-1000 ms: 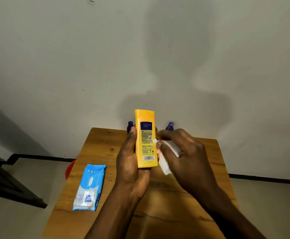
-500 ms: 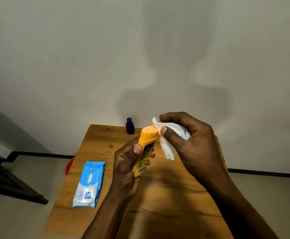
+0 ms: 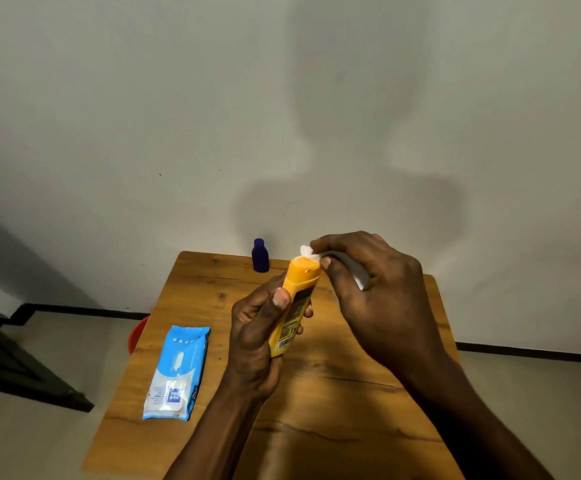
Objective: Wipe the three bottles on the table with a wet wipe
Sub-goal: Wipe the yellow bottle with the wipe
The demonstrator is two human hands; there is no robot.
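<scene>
My left hand (image 3: 256, 337) grips a yellow bottle (image 3: 296, 296) above the wooden table (image 3: 337, 382), tilted so its far end points away from me. My right hand (image 3: 375, 296) pinches a white wet wipe (image 3: 308, 252) and presses it on that far end of the yellow bottle. A small dark blue bottle (image 3: 260, 255) stands upright at the table's far edge by the wall. My right hand hides the spot where another blue bottle stood earlier.
A blue and white pack of wet wipes (image 3: 177, 372) lies flat on the table's left side. A red object (image 3: 137, 336) shows on the floor past the table's left edge. A dark piece of furniture (image 3: 12, 368) stands at far left. The wall rises just behind the table.
The yellow bottle has tipped from upright with its label facing me to pointing away. My right hand has moved the wipe from the bottle's side up onto its far end.
</scene>
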